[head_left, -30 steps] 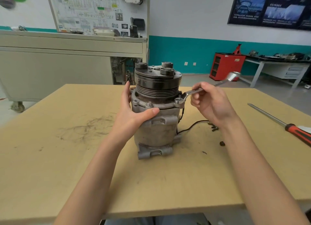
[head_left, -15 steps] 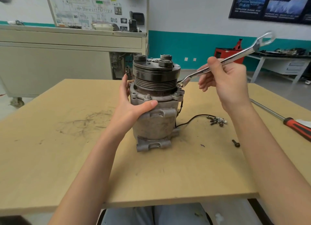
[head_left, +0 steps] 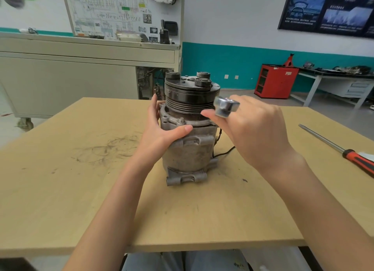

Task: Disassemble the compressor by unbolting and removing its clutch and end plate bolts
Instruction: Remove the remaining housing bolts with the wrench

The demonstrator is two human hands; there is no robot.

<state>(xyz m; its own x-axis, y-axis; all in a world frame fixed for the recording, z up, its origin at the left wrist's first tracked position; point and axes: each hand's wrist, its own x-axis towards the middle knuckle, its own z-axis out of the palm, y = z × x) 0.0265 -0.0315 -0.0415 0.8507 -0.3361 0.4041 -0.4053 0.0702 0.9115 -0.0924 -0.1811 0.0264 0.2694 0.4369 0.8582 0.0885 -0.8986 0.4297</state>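
Our left hand (head_left: 162, 135) wraps fingers (head_left: 156, 108) and thumb around the compressor (head_left: 190, 155), upright on the bench (head_left: 60, 189); our right hand (head_left: 257, 129) curls its fingers round a wrench (head_left: 225, 107) just beside it.

The right hand (head_left: 253, 129) has swung the wrench (head_left: 225, 107), seemingly toward the camera.

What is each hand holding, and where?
The left hand grips the compressor just below its pulley; the right hand holds a wrench just behind its head.
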